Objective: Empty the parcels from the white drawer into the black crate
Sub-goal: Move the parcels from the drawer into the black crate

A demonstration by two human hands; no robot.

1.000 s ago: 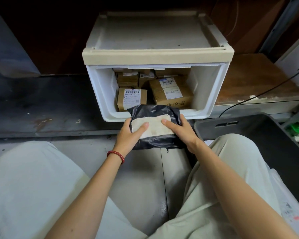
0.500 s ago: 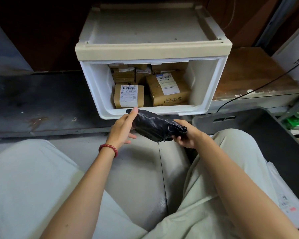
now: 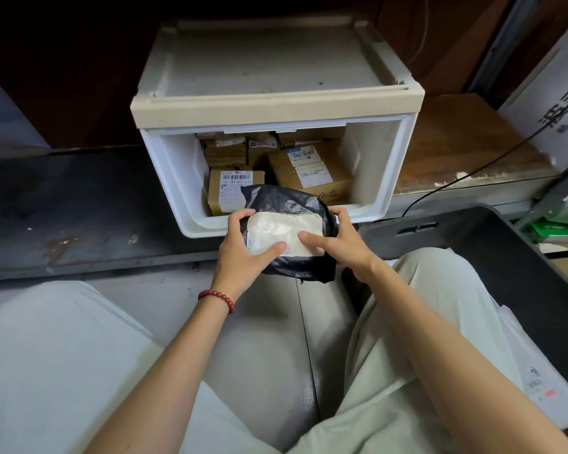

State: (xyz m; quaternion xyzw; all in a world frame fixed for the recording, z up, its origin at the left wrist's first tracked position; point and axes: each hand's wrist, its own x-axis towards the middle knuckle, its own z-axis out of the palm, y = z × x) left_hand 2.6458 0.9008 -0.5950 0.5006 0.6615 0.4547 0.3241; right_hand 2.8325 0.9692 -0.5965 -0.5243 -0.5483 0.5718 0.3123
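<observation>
**One out, most to go**

We're gripping the black parcel (image 3: 276,199) with both hands, just in front of the white drawer (image 3: 174,178): left hand (image 3: 243,253) and right hand (image 3: 341,244) curled round its sides, thumbs on the label (image 3: 286,229). It isn't in the black crate (image 3: 505,257) at our right yet. Several cardboard parcels (image 3: 309,172) are sitting in the drawer, so most of the work is remaining.
</observation>
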